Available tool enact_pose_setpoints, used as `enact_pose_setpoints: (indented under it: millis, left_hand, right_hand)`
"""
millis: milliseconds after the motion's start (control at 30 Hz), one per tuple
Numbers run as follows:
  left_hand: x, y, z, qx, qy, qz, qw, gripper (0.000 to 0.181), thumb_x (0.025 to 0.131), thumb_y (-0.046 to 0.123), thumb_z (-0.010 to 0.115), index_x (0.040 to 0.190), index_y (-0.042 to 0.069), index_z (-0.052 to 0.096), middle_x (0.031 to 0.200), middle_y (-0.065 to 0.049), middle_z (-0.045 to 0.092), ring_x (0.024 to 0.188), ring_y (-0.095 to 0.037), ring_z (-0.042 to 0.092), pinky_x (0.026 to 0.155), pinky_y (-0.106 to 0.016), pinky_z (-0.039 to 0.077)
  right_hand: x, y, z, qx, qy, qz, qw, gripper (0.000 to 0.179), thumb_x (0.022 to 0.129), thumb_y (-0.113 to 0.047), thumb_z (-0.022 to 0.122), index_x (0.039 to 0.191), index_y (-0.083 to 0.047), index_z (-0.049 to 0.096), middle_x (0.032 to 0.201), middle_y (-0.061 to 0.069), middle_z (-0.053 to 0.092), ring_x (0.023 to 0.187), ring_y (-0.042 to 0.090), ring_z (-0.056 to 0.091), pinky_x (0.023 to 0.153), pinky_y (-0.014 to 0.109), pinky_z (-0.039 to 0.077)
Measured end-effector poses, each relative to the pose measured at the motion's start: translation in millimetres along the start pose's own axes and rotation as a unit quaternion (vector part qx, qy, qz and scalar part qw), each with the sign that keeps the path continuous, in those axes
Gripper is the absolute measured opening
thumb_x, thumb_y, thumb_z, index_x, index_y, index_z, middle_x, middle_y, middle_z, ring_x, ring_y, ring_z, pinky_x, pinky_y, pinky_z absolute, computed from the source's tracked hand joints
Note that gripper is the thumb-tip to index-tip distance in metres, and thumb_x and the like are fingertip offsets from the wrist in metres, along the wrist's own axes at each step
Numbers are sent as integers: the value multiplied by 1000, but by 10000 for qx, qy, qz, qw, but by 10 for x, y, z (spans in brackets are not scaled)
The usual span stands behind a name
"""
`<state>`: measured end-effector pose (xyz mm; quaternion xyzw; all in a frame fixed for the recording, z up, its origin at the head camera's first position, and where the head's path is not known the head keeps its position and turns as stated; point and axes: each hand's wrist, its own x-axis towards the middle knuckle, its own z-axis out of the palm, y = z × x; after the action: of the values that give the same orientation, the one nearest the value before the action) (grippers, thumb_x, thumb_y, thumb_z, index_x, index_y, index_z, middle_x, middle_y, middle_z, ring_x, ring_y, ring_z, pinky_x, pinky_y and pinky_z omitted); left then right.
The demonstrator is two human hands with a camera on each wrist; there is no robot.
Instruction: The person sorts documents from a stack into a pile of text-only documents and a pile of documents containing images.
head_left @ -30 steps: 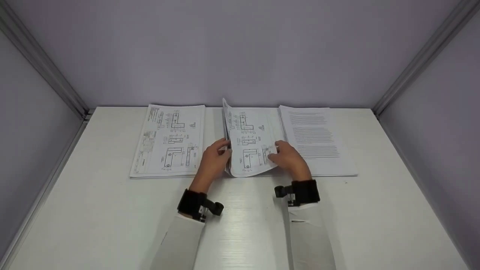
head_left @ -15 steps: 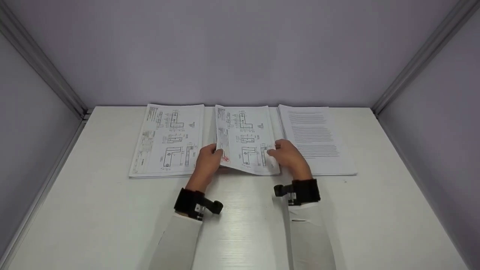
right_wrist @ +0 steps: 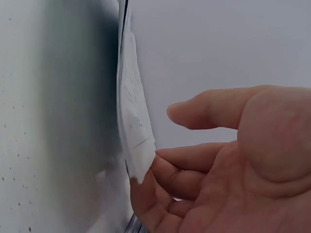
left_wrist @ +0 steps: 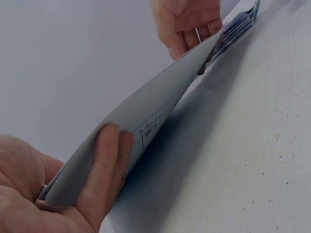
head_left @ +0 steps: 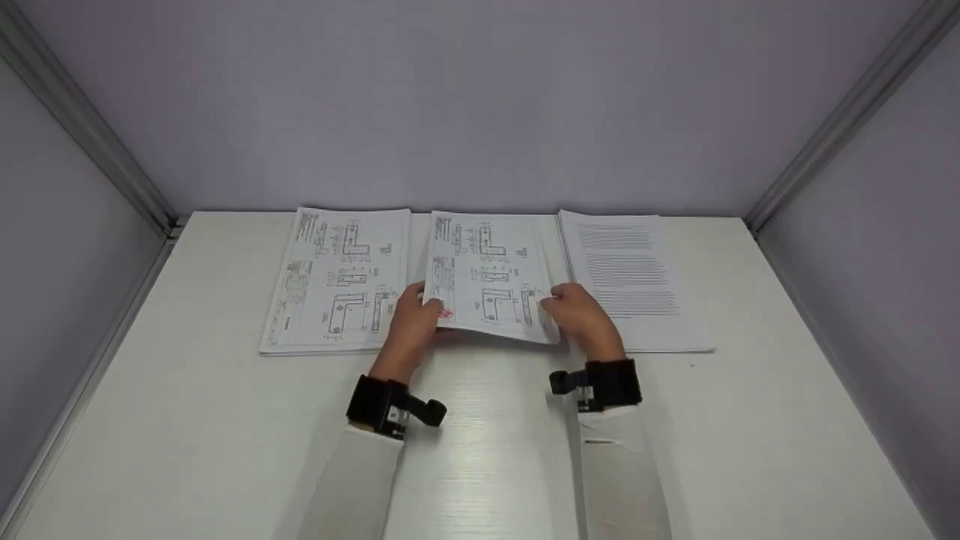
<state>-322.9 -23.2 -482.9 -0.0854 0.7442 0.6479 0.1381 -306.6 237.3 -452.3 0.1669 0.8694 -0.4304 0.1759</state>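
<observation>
A thin set of printed drawing sheets [head_left: 491, 262] lies in the middle between two paper stacks, with a red stamp [head_left: 445, 314] near its lower left corner. My left hand [head_left: 411, 322] pinches that corner, thumb on top and fingers beneath. In the left wrist view the lifted sheets [left_wrist: 150, 97] bow above the table, and part of a drawing shows on an underside. At the right edge is my right hand [head_left: 583, 315]. The right wrist view shows its thumb raised off the paper, while its loosely bent fingers [right_wrist: 187, 158] touch the edge from the side and below.
To the left lies a stack of similar drawings [head_left: 337, 285]. A stack of text pages [head_left: 630, 270] lies to the right, close to my right hand. All rest along the back of the white table [head_left: 480, 465], against a pale wall [head_left: 480, 105].
My left hand has drawn the curled-over left side of the sheets back leftward and down, uncovering the red stamp. The sheets now lie flatter. My right hand has barely moved.
</observation>
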Motion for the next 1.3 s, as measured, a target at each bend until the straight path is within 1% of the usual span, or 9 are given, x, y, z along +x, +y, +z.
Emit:
enact_pose_setpoints:
  millis: [133,233,300,400,533,667,800,933,1300]
  left_hand:
    - [10,-8,4,280,-23,-128,9995,72,99,12,45,165,4,17,167,-16,29,153,-25,26,126,-42,18]
    - [5,-21,6,422,-126,-83,9990,74,99,12,44,166,5,14,170,-15,23,157,-26,18,127,-43,15]
    - [-3,-29,9,442,-196,-32,9988,74,100,12,45,166,5,14,169,-14,25,156,-26,22,127,-44,17]
    - [-13,-37,21,507,-248,-5,9984,74,101,12,47,166,6,13,165,-14,31,150,-26,31,124,-44,23]
    - [-13,-43,31,679,-287,-115,9972,75,101,10,47,166,4,10,163,-16,32,146,-26,35,123,-44,27]
    - [-7,-45,29,862,-298,-198,9956,69,102,9,46,164,2,16,160,-17,38,143,-26,38,121,-44,30]
    - [-15,-41,15,888,-302,-85,9956,59,103,9,45,159,3,29,149,-15,49,136,-26,45,116,-44,35]
    - [-24,-30,-3,938,-264,-30,9952,54,103,8,45,156,5,35,142,-13,53,131,-27,48,113,-45,38]
    - [-55,66,-134,791,-293,385,9957,49,104,12,45,153,6,45,142,-12,57,133,-26,50,115,-47,37]
  right_hand:
    - [22,3,3,-93,-114,-176,9997,58,104,-17,42,157,6,37,160,23,40,149,36,35,123,52,28]
    - [39,16,3,-303,-193,-511,9980,52,104,-11,38,152,8,45,148,25,53,136,35,49,114,47,40]
    - [45,22,5,-423,-211,-673,9966,49,104,-8,37,148,9,50,136,24,60,122,32,56,103,42,47]
    - [50,31,10,-481,-199,-732,9960,47,103,-5,41,147,7,53,126,23,64,106,29,60,88,36,51]
    - [47,29,11,-492,-114,-577,9971,53,101,-5,51,152,6,46,136,24,61,107,28,61,91,38,52]
    - [65,34,18,-537,-76,-476,9974,53,99,-6,57,149,9,49,133,25,64,106,30,63,96,42,51]
    - [90,47,25,-402,-71,-454,9981,47,96,-3,59,141,12,56,125,24,68,100,28,67,94,41,52]
    - [94,53,24,-45,-82,-302,9995,39,96,-1,60,134,11,60,122,23,69,96,26,71,90,40,54]
    - [67,6,5,329,-53,-219,9992,36,98,-8,62,130,7,63,116,20,71,95,28,73,85,40,59]
